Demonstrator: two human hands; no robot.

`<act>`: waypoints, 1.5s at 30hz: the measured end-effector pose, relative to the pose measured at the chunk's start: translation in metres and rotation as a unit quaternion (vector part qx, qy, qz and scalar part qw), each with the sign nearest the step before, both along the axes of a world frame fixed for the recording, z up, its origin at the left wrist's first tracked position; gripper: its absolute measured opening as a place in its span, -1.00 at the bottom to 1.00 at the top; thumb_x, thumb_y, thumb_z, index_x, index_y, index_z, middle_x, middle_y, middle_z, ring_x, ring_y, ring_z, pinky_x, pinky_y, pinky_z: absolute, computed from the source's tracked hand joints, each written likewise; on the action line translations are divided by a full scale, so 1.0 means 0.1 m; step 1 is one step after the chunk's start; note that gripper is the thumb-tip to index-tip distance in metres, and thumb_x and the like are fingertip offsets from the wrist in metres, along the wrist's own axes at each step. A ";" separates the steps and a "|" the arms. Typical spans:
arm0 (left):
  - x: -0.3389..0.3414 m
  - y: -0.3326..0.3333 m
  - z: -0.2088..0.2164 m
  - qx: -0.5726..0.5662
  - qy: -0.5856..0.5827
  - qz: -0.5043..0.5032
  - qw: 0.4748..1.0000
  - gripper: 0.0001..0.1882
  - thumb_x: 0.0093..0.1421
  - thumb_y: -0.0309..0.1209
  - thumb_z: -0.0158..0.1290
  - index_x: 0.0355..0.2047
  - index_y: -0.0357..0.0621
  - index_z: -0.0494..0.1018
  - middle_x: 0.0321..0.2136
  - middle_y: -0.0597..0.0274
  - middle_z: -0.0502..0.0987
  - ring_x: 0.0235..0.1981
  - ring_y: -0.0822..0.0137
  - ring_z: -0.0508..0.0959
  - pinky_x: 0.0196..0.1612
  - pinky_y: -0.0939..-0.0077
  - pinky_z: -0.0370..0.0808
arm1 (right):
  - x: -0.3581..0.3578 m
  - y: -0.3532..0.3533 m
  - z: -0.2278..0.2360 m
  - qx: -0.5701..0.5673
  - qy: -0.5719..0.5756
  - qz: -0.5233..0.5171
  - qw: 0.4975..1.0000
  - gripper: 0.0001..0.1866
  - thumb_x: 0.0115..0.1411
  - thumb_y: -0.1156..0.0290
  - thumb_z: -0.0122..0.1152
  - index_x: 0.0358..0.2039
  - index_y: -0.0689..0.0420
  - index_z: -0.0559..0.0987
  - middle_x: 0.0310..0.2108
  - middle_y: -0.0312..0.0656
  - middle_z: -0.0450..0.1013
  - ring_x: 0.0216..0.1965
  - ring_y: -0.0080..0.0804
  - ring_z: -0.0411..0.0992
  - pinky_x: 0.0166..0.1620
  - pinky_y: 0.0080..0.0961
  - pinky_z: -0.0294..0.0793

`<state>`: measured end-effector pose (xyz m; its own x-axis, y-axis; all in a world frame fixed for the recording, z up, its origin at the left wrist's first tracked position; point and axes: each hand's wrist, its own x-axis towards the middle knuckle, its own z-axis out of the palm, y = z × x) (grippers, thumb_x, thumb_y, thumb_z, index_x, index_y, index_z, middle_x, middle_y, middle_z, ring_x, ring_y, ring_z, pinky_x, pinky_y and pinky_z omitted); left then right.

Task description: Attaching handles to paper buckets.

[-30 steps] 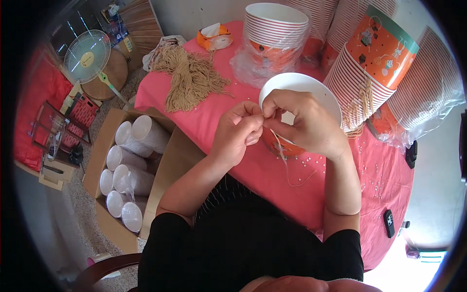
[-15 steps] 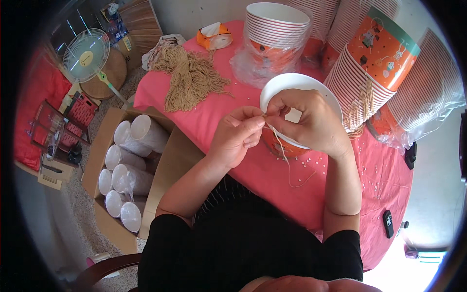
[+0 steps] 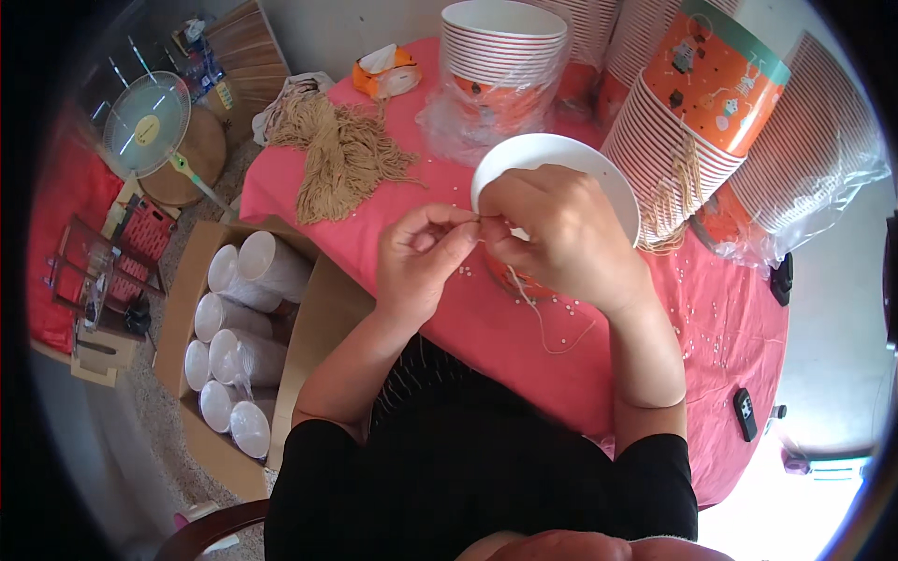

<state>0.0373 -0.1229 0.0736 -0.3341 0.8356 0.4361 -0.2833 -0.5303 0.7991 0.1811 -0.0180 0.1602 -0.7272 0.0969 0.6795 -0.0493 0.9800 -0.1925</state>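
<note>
Both hands meet over the front left of an orange paper bucket with a white inside (image 3: 533, 150). My left hand (image 3: 418, 262) is closed in a pinch, thumb against index finger, at the end of a thin cord. My right hand (image 3: 572, 234) also pinches there, its fingertips almost touching the left ones. From beneath the right hand the pale cord (image 3: 541, 323) hangs down and curls over the pink cloth. What exactly lies between the fingertips is too small to make out. The right hand covers part of the bucket's opening.
Beige cords (image 3: 341, 159) lie heaped at the back left of the pink-covered table (image 3: 486, 346). Stacked paper buckets (image 3: 505, 47) stand behind and to the right. Small white beads dot the cloth. A carton (image 3: 309, 346) of wrapped cups sits at left; a remote (image 3: 745, 414) lies right.
The hands have shifted slightly left in view, along with the whole scene. My right hand has turned, its fingers now closer together and its back more toward me. The cord still dangles.
</note>
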 end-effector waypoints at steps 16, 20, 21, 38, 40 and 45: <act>0.08 0.04 0.05 0.008 0.048 -0.008 0.999 -0.93 0.29 -0.56 0.03 -0.23 -0.27 0.40 -0.31 0.25 0.51 -0.44 0.62 0.42 -0.44 0.73 0.38 | 0.07 0.09 0.00 -0.151 -0.109 0.029 0.982 -0.90 -0.01 0.60 0.18 -0.45 0.22 0.45 -0.63 -0.17 0.43 -0.60 -0.35 0.43 -0.48 -0.44 0.41; 0.05 0.05 0.05 0.004 0.065 -0.005 0.998 -0.92 0.30 -0.54 0.03 -0.22 -0.27 0.39 -0.34 0.23 0.53 -0.43 0.63 0.42 -0.44 0.75 0.36 | 0.07 0.14 0.00 -0.150 -0.083 0.021 0.985 -0.90 0.02 0.60 0.19 -0.44 0.23 0.45 -0.61 -0.21 0.43 -0.57 -0.48 0.42 -0.46 -0.50 0.42; 0.04 0.05 0.05 -0.016 0.050 -0.017 0.998 -0.91 0.30 -0.53 0.03 -0.22 -0.26 0.39 -0.38 0.24 0.53 -0.46 0.63 0.41 -0.46 0.75 0.33 | 0.08 0.16 0.01 -0.159 -0.072 0.027 0.984 -0.90 0.02 0.59 0.20 -0.42 0.23 0.46 -0.60 -0.22 0.43 -0.56 -0.49 0.43 -0.45 -0.51 0.42; 0.03 0.04 0.05 -0.038 -0.008 -0.042 0.998 -0.89 0.30 -0.49 0.06 -0.22 -0.27 0.41 -0.46 0.23 0.52 -0.60 0.63 0.30 -0.59 0.74 0.20 | 0.12 0.16 0.02 -0.137 -0.114 0.024 0.984 -0.86 0.04 0.56 0.29 -0.34 0.25 0.59 -0.51 -0.20 0.54 -0.49 -0.46 0.51 -0.38 -0.54 0.50; 0.03 0.04 0.05 -0.036 -0.014 -0.049 0.998 -0.88 0.30 -0.50 0.05 -0.19 -0.28 0.42 -0.45 0.21 0.52 -0.61 0.63 0.30 -0.60 0.73 0.21 | 0.12 0.16 0.03 -0.141 -0.108 0.018 0.984 -0.88 0.04 0.56 0.29 -0.36 0.24 0.60 -0.51 -0.18 0.54 -0.49 -0.45 0.51 -0.38 -0.53 0.51; 0.02 0.05 0.04 -0.036 -0.014 -0.049 0.998 -0.85 0.31 -0.49 0.04 -0.16 -0.30 0.43 -0.45 0.19 0.52 -0.62 0.61 0.31 -0.60 0.73 0.22 | 0.14 0.15 0.07 -0.122 -0.105 0.009 0.987 -0.88 0.02 0.56 0.30 -0.38 0.23 0.59 -0.54 -0.20 0.52 -0.52 -0.46 0.50 -0.41 -0.53 0.50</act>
<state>0.0392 -0.1184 0.0777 -0.2603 0.8934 0.3660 -0.3539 -0.4410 0.8248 0.1952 -0.0029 0.1672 -0.8529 0.2246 0.4713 -0.0005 0.9024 -0.4310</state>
